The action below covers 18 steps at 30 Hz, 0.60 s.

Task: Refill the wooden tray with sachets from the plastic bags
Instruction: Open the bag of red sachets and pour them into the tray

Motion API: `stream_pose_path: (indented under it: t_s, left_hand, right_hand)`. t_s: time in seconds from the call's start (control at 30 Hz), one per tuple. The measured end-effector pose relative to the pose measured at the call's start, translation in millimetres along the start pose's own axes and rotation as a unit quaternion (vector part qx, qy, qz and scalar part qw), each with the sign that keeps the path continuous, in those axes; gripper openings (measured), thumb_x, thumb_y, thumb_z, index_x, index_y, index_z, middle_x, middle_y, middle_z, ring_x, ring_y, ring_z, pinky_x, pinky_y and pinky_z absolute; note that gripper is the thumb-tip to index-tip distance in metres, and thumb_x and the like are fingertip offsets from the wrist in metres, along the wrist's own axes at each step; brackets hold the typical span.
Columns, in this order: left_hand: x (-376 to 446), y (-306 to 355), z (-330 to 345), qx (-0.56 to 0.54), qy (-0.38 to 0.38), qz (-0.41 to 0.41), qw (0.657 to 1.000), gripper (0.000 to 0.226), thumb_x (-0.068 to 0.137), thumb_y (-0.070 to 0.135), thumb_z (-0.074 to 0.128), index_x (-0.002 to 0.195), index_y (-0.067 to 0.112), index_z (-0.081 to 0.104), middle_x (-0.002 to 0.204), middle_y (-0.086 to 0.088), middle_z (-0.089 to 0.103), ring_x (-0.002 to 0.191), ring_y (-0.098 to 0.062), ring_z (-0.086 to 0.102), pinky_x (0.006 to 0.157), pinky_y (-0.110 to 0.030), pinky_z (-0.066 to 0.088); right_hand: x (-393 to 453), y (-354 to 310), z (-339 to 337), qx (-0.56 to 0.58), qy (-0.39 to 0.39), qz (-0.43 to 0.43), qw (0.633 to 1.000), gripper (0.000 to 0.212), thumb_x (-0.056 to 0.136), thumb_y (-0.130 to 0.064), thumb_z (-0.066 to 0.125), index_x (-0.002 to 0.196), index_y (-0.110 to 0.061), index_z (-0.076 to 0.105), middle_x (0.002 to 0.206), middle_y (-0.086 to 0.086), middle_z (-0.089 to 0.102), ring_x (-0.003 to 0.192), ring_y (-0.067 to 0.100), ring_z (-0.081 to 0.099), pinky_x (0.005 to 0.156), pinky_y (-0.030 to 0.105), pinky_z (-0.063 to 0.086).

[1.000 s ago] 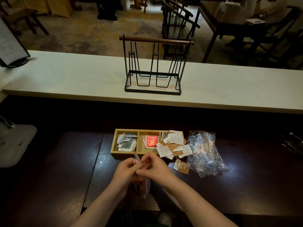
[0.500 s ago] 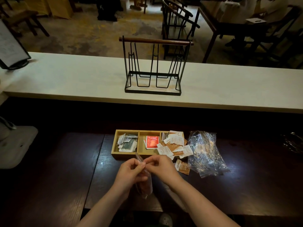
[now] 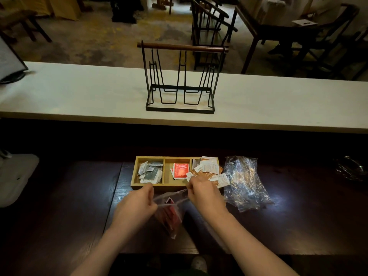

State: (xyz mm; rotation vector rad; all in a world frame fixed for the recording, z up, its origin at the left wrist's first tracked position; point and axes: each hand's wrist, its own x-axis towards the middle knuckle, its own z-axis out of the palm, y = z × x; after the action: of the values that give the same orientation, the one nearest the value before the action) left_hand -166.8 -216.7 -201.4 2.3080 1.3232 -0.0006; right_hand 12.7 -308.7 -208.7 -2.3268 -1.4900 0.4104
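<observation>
left hand pinches left lip of bag, knuckles up | right hand pinches right lip, hands apart, mouth stretched | red sachets inside bag | bag hangs just before tray, over table

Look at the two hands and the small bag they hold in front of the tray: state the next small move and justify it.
Probably tip the small plastic bag over the middle compartment of the wooden tray. The left hand and right hand each pinch a side of its mouth, pulled open, its contents look red, and that compartment holds red sachets.
</observation>
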Motion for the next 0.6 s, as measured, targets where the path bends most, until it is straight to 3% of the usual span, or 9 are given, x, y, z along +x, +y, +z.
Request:
stream_pose_path:
  t_s: [0.1,0.17,0.23,0.37,0.43,0.53,0.6]
  left_hand:
    - [8,0,-17,-0.021,-0.036,-0.009,0.999,0.013,0.076,0.022,0.058,0.073,0.028,0.047,0.065,0.004,0.063,0.061,-0.009,0.056,0.048,-0.028,0.039]
    - [11,-1,-22,-0.1,-0.083,-0.023,0.991,0.012,0.077,0.015,0.059,0.074,0.025,0.054,0.068,-0.002,0.067,0.066,-0.017,0.062,0.058,-0.039,0.054]
    - [12,0,-22,-0.17,-0.112,-0.036,0.978,0.01,0.079,0.009,0.06,0.077,0.02,0.057,0.07,-0.007,0.068,0.065,-0.019,0.064,0.065,-0.043,0.059]
    - [13,6,-15,-0.217,-0.111,-0.038,0.969,0.009,0.082,0.008,0.057,0.078,0.016,0.055,0.066,-0.009,0.065,0.059,-0.016,0.061,0.06,-0.039,0.058]
    - [14,7,-13,-0.234,-0.101,-0.038,0.966,0.009,0.084,0.008,0.057,0.078,0.015,0.055,0.062,-0.005,0.062,0.057,-0.018,0.059,0.059,-0.039,0.056]
    - [13,6,-11,-0.289,-0.117,-0.047,0.949,0.011,0.085,0.003,0.054,0.089,0.012,0.059,0.068,-0.003,0.061,0.064,-0.019,0.061,0.061,-0.036,0.054]
    - [12,3,-12,-0.329,-0.129,-0.052,0.934,0.009,0.087,0.003,0.053,0.09,0.007,0.06,0.071,-0.003,0.065,0.069,-0.017,0.064,0.062,-0.029,0.054]
  right_hand:
    - [3,-3,1,-0.033,-0.008,-0.036,0.999,0.015,0.089,-0.006,0.052,0.098,-0.011,0.063,0.099,0.005,0.062,0.091,0.021,0.057,0.075,0.033,0.051]
    - [5,-4,-2,-0.056,-0.011,-0.04,0.998,0.017,0.088,-0.001,0.053,0.1,-0.011,0.062,0.1,0.005,0.061,0.092,0.022,0.057,0.074,0.034,0.051]
    - [6,-7,-6,-0.078,0.002,-0.052,0.996,0.023,0.086,0.003,0.054,0.103,-0.011,0.06,0.103,0.005,0.06,0.095,0.023,0.056,0.075,0.033,0.05]
    - [-5,-37,-7,0.02,0.013,-0.122,0.992,0.017,0.091,-0.025,0.056,0.107,-0.02,0.054,0.104,-0.001,0.061,0.092,0.016,0.055,0.078,0.035,0.052]
    - [-13,-51,2,0.022,-0.04,-0.163,0.986,0.036,0.087,-0.038,0.057,0.118,-0.025,0.046,0.112,0.0,0.061,0.098,0.021,0.059,0.078,0.04,0.053]
    - [-14,-53,13,-0.009,-0.092,-0.171,0.981,0.057,0.086,-0.032,0.059,0.135,-0.026,0.03,0.128,0.007,0.057,0.103,0.03,0.062,0.078,0.044,0.053]
    - [-7,-51,14,0.01,-0.081,-0.158,0.984,0.045,0.088,-0.022,0.057,0.129,-0.022,0.038,0.122,0.01,0.061,0.099,0.034,0.063,0.074,0.044,0.053]
